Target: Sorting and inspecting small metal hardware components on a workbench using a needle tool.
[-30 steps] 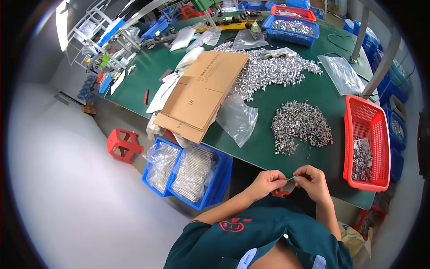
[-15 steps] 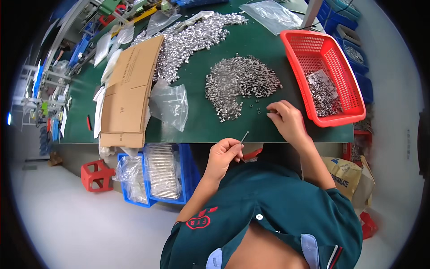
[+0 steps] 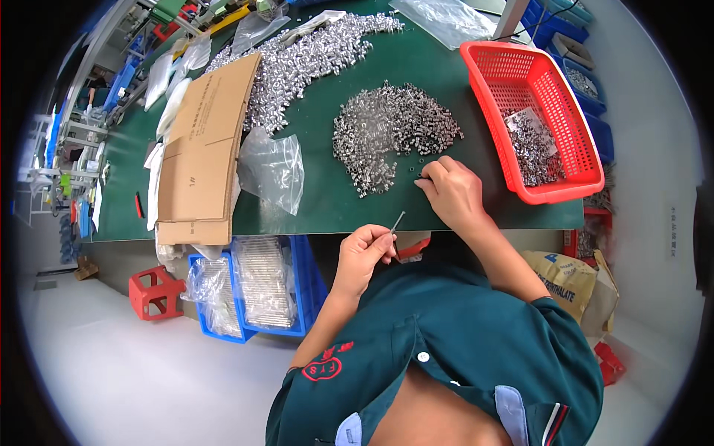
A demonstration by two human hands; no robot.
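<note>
My left hand (image 3: 362,256), at the table's front edge, pinches a thin metal rod (image 3: 399,221) that slants up to the right. My right hand (image 3: 452,195) is low over the green table (image 3: 320,212), fingers curled and thumb and forefinger brought together. Whatever lies between those fingertips is too small to make out. Just beyond them lie a few loose metal rings (image 3: 416,165). Behind these spreads a heap of small, dull silver metal rings (image 3: 372,123).
A red plastic basket (image 3: 506,160) with more small metal parts stands on the right. Shiny metal pieces (image 3: 297,70) are heaped farther back. Flattened cardboard (image 3: 201,156) and a clear plastic bag (image 3: 275,171) lie left. Blue crates (image 3: 301,279) stand below the table edge.
My right hand has moved left and toward me, closer to the loose rings. My left hand keeps its hold on the rod. The whole view has shifted slightly.
</note>
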